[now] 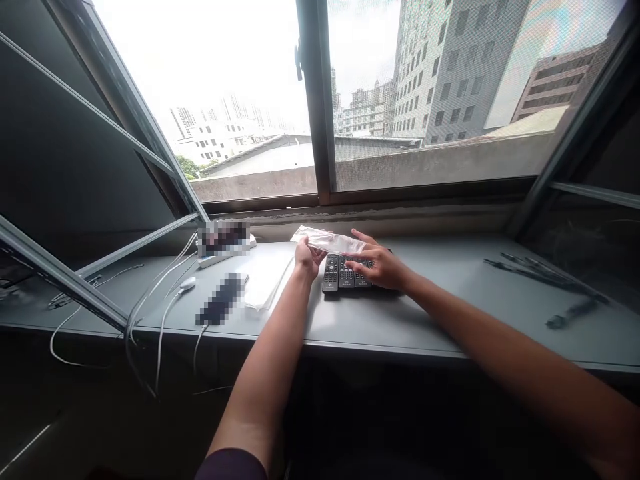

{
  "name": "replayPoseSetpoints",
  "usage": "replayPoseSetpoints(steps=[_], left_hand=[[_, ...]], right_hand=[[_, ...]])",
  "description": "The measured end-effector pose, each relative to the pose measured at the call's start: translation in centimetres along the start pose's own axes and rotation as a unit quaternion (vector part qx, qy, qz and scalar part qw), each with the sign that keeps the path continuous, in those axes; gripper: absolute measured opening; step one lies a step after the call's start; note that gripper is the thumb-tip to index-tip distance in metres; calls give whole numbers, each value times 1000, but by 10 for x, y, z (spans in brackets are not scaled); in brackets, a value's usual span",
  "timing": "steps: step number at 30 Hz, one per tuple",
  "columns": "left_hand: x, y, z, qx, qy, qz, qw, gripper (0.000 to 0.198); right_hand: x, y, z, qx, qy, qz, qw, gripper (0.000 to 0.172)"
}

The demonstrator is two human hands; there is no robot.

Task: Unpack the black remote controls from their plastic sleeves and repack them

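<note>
My left hand (307,257) is closed on one end of a clear plastic bag (330,241) and holds it just above the grey ledge (440,293). My right hand (381,265) pinches the bag's other end, with its fingers spread over black remote controls (343,273) that lie side by side on the ledge. The remotes sit right below the bag.
A stack of white paper or bags (265,283) lies left of the remotes. Further left are a white power strip (215,257), white cables (160,293) hanging over the edge, and a blurred dark device (221,300). Black cable ties (545,277) lie at the right. A window frame (317,100) stands behind.
</note>
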State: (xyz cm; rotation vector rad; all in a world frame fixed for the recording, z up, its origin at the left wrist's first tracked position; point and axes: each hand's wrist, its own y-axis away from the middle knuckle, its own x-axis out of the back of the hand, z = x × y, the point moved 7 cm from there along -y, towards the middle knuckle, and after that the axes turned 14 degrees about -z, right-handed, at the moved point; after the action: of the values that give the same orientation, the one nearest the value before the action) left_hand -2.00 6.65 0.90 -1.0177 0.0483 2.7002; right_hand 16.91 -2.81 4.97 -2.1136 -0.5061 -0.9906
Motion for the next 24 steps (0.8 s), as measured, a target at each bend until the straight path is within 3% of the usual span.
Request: replayPoseSetpoints(steps=[3, 9, 12, 15, 17, 20, 24], left_hand=[[6, 2, 4, -15, -39, 42, 998, 53], [-22, 8, -13, 64, -64, -99, 991, 39], [-27, 10, -16, 80, -46, -113, 989, 36], [-22, 9, -8, 49, -2, -89, 995, 34], [-15, 8, -1, 18, 30, -59, 998, 34], [-4, 7, 5, -8, 70, -11, 997, 33], [4, 7, 5, -13, 72, 33, 997, 29]], right_hand=[[0, 0, -1, 3, -8, -3, 1000, 37], [-4, -1, -11, 21, -12, -10, 1000, 50], [-4, -3, -18, 37, -1, -9, 999, 49], [5, -2, -18, 23, 11, 28, 999, 38], [18, 3, -10, -26, 36, 77, 996, 31], [38, 17, 17, -172, 129, 117, 969, 34], [41, 41, 75, -404, 174, -14, 898, 61]])
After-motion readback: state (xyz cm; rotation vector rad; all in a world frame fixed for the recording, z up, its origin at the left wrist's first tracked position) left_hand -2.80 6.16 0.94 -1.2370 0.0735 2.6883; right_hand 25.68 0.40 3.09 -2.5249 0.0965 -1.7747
